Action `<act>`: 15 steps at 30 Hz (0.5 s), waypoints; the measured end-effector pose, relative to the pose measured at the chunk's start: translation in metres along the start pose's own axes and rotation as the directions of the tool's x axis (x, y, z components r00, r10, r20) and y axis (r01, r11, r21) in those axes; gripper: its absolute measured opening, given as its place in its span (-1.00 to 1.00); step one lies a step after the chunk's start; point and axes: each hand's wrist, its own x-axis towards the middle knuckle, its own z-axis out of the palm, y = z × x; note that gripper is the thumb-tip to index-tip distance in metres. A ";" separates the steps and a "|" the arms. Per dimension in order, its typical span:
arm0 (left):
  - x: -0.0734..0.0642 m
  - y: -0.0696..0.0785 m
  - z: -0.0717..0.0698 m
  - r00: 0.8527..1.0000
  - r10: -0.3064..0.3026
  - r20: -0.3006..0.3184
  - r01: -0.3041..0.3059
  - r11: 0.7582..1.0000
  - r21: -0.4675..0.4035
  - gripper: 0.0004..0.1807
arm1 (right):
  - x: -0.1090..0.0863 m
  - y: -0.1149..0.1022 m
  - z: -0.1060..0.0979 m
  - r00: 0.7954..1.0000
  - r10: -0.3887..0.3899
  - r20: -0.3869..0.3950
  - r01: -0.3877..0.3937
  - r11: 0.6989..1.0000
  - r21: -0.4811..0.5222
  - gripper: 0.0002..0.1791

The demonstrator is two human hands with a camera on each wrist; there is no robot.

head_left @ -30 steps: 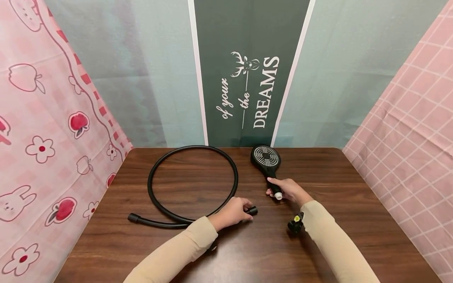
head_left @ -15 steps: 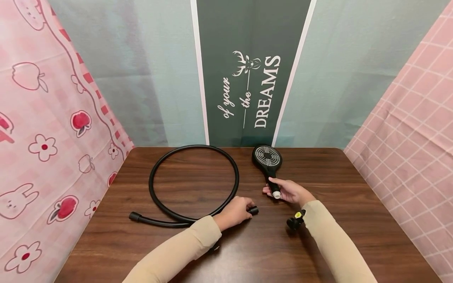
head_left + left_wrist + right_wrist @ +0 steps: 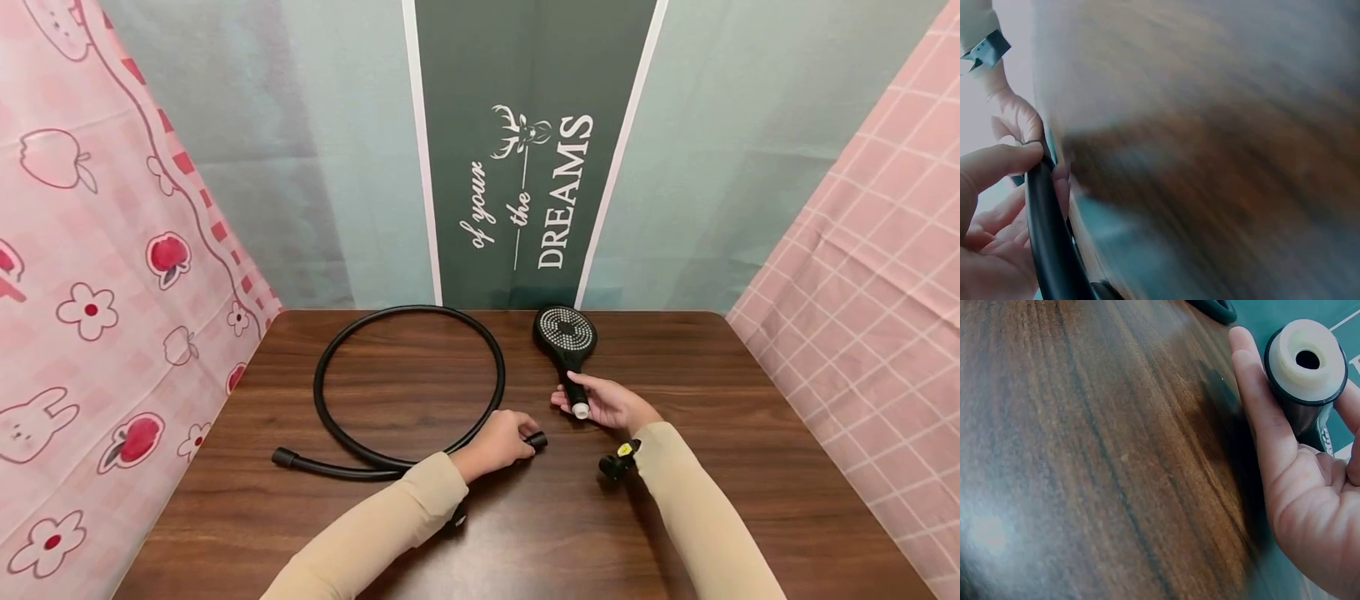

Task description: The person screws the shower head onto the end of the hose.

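A black shower hose (image 3: 318, 387) lies in one big loop on the wooden table. My left hand (image 3: 498, 440) pinches it near its right end, and a black end fitting (image 3: 537, 441) pokes out past the fingers. In the left wrist view, thumb and fingers close around the black hose (image 3: 1047, 231). To the right, my right hand (image 3: 611, 402) holds a black shower head (image 3: 566, 329) by its handle, spray face up. The handle's white hollow end (image 3: 1310, 359) points toward me in the right wrist view. Hose end and handle end are apart.
The hose's other end fitting (image 3: 283, 457) rests at the left of the table (image 3: 247, 517). A grey-green cloth (image 3: 345, 167) hangs along the back edge. Pink patterned cloths (image 3: 90, 308) flank both sides. A small black wrist camera (image 3: 617, 465) sits under the right sleeve.
The shower head's handle end has swung slightly left, along with my right hand. My left hand has kept its hold on the hose, its end lifting slightly.
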 end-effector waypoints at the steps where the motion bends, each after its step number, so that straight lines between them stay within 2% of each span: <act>1: 0.001 -0.001 0.000 1.000 -0.006 0.004 0.007 1.000 -0.016 -0.72 | -0.001 -0.001 0.001 1.000 0.000 -0.002 0.000 1.000 -0.005 -0.58; 3: 0.003 -0.002 -0.001 1.000 -0.016 0.010 0.016 0.999 -0.052 -0.74 | -0.003 -0.002 0.002 1.000 0.002 -0.003 -0.002 1.000 -0.010 -0.58; 6: 0.005 -0.004 -0.002 0.998 -0.051 0.031 0.056 0.987 -0.154 -0.74 | -0.003 -0.003 0.002 1.000 0.006 -0.012 -0.006 1.000 -0.007 -0.58; 10: 0.006 -0.007 -0.005 0.992 -0.098 0.074 0.116 0.947 -0.299 -0.71 | 0.001 -0.004 0.003 1.000 0.009 0.009 -0.009 1.000 0.024 -0.60; 15: 0.007 -0.008 -0.008 0.987 -0.121 0.105 0.153 0.909 -0.387 -0.71 | 0.005 -0.004 0.004 0.999 0.011 0.042 -0.014 0.998 0.059 -0.64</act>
